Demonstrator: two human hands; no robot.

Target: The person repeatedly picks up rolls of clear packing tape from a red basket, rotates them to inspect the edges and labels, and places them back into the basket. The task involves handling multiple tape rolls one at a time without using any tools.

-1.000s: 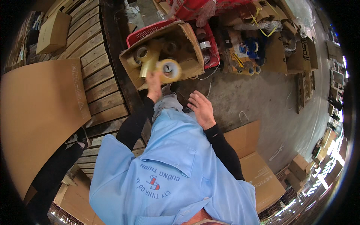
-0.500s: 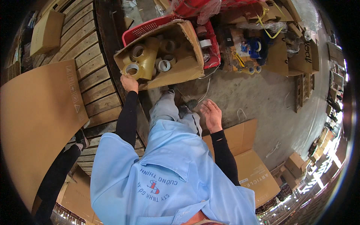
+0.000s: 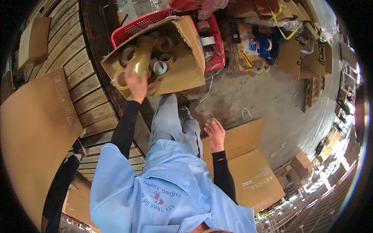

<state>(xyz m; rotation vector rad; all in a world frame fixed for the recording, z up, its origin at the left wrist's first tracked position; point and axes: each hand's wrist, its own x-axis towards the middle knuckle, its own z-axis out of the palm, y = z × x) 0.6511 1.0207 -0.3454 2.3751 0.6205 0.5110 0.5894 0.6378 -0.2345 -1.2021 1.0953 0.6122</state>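
The left hand (image 3: 136, 84) is extended into an open brown carton (image 3: 188, 46), with its fingers placed at the tape rolls on the left side; motion blur is present, and whether a roll is gripped cannot be told. The right hand (image 3: 216, 135) is held apart from the carton, above a flattened brown box (image 3: 254, 180) — its fingers are loosely spread and slightly bent, and the palm is empty. Just beside the left hand, a clear tape roll (image 3: 119, 80) is seated at the carton's near left corner. A yellowish stack of tape (image 3: 143, 58) is located just beyond the fingers, and a white-cored roll (image 3: 159, 67) is positioned to their right, also inside the carton. The carton is set tilted at a red basket (image 3: 130, 32), whose perforated rim is exposed along the far side. A white tape roll (image 3: 208, 40) is seen at the basket's right part. Farther right, a yellow cutter (image 3: 246, 59) is laid near a blue tape dispenser (image 3: 265, 46) — both are well apart from the hands.
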